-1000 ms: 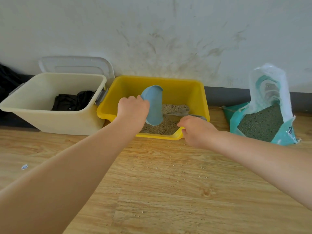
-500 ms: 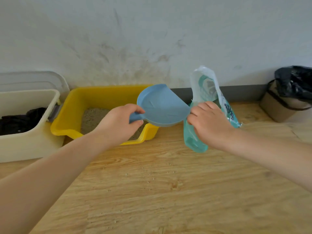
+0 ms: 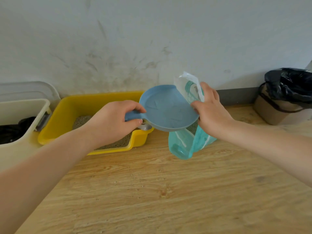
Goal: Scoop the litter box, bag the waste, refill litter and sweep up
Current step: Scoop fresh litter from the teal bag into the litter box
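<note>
My left hand (image 3: 116,119) grips the short handle of a blue scoop (image 3: 166,110), held level and empty between the yellow litter box (image 3: 67,114) and the teal litter bag (image 3: 185,144). My right hand (image 3: 211,112) holds the bag's clear upper edge, fingers curled on it, right against the scoop's rim. Grey litter (image 3: 82,119) lies in the yellow box. A grey scooper handle (image 3: 146,127) pokes out over the box's front corner, under the blue scoop.
A cream bin (image 3: 22,129) with dark cloth inside stands left of the litter box, its lid leaning on the wall. A tan waste bin with a black liner (image 3: 285,97) sits at the far right. Scattered litter grains dot the wooden floor (image 3: 152,191).
My left hand carried the blue scoop out of the litter box to the right. My right hand left the box's front rim and took hold of the litter bag's top.
</note>
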